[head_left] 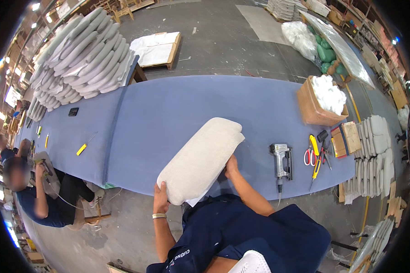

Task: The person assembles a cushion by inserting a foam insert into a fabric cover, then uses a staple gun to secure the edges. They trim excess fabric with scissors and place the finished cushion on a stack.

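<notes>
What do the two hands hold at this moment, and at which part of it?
Both hold the beige cushion: the left hand grips its near lower corner, the right hand its right long edge, partly hidden behind it.

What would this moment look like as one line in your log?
left hand: grips cushion corner | right hand: on cushion side | staple gun: on blue table

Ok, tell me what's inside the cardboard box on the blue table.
The cardboard box on the blue table is open and heaped with white fluffy stuffing rising above its rim. Anything beneath the stuffing is covered and cannot be seen.
</notes>
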`<state>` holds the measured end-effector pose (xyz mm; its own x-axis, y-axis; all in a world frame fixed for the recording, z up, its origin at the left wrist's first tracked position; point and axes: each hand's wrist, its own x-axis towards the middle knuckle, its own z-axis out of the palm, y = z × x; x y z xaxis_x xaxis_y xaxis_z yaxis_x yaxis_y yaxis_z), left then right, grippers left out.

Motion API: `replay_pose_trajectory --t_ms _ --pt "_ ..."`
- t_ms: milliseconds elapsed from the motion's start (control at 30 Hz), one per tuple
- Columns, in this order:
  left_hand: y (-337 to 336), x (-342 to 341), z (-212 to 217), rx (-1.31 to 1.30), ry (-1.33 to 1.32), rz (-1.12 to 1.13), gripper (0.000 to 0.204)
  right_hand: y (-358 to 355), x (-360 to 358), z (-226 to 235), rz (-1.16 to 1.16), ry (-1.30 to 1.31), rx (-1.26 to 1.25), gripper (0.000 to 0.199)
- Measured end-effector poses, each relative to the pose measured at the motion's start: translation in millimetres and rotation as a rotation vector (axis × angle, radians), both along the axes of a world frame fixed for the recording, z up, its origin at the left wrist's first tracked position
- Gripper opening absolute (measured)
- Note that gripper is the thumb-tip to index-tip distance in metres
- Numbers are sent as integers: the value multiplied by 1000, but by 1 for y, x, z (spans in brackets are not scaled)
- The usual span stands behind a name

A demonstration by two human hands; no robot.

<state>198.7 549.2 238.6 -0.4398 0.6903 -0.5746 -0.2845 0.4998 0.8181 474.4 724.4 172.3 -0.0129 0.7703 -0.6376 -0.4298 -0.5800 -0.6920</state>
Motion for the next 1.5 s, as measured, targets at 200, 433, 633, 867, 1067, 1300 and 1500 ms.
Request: replay_pose_trajectory --t_ms 200,433,633,867,1067,1300,1500 --pt "0 10 -6 -38 -41 -47 60 1 41 -12 43 -293 260 45" --pt "-44 -3 -12 -282 -226 -223 61 -30 24 108 103 -755 611 42" --pt "-54 28 -11 -278 -270 -543 78 -26 28 106 143 -967 558 35" --pt "-44 35 5 -249 -204 -758 88 -67 14 91 67 -657 528 35" --pt "-39 71 25 -191 -199 -1005 94 -84 19 102 64 -754 515 46" --pt "-26 97 19 -153 -161 -1081 89 -94 -1 116 225 -881 646 45" --pt "17 108 3 233 222 -702 72 -87 0 119 392 -784 606 50"
